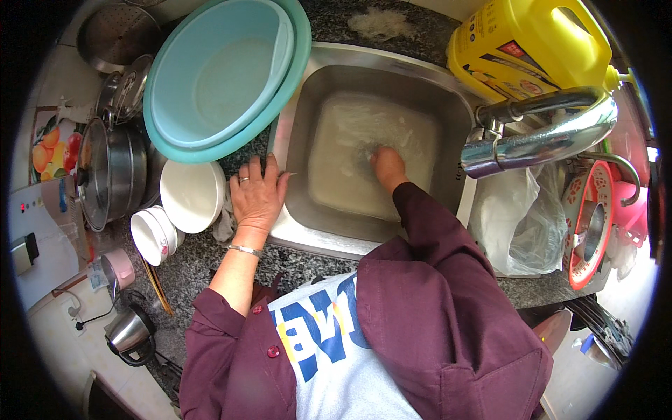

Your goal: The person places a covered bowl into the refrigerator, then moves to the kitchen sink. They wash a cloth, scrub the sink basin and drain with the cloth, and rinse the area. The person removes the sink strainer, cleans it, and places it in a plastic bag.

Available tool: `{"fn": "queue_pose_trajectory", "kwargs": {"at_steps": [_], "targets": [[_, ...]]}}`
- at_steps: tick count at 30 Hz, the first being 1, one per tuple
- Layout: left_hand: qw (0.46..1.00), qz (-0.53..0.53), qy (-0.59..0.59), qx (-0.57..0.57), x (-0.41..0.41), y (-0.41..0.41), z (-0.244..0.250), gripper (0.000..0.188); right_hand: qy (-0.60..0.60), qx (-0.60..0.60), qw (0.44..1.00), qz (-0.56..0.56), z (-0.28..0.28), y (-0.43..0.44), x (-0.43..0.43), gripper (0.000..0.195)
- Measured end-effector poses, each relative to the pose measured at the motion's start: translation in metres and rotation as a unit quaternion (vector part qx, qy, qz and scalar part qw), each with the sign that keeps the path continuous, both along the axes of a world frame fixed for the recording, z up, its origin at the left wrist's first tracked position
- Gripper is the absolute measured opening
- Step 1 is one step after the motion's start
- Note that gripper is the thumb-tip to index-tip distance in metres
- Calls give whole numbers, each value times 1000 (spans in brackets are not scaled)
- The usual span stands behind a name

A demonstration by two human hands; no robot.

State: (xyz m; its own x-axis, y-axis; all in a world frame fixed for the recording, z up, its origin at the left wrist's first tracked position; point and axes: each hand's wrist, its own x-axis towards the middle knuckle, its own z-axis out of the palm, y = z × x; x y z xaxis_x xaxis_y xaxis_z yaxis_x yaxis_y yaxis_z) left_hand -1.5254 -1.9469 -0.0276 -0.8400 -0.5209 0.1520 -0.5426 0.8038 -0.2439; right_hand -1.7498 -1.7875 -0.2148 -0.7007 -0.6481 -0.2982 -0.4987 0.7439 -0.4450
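Observation:
A stainless steel sink (362, 55) holds cloudy, pale water (346, 173). Into that water reaches my right hand (389, 167); its fingers are under the surface, so what they touch or hold is hidden. My left hand (257, 191) rests palm down on the left rim of the sink and the granite countertop (283, 262), fingers slightly apart and holding nothing. A grey cloth (226, 223) lies crumpled beside the left wrist. Close to the left fingertips stands a pair of nested turquoise plastic basins (226, 79).
A chrome faucet (541, 136) and a yellow detergent jug (525, 52) stand at the sink's right. White bowls (191, 197), a lidded steel pot (107, 173) and chopsticks (156, 283) sit left. Beyond the right rim are a plastic bag (514, 220) and a red-rimmed enamel basin (590, 226).

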Motion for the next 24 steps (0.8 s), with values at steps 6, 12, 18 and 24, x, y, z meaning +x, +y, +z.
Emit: {"fn": "queue_pose_trajectory", "kwargs": {"at_steps": [6, 12, 18, 24], "targets": [[1000, 0, 0, -1, 0, 0, 0, 43, 57, -11, 996, 61, -1, 8, 10, 23], [1000, 1, 1, 12, 0, 0, 0, 43, 44, 52, 997, 37, 1, -1, 9, 22], [1000, -5, 7, 12, 1, -1, 0, 43, -61, 77, 994, -42, 10, -7, 4, 26], [1000, -12, 10, -7, 2, -2, -1, 45, -106, 78, 991, -8, 24, -13, 6, 28]]}}
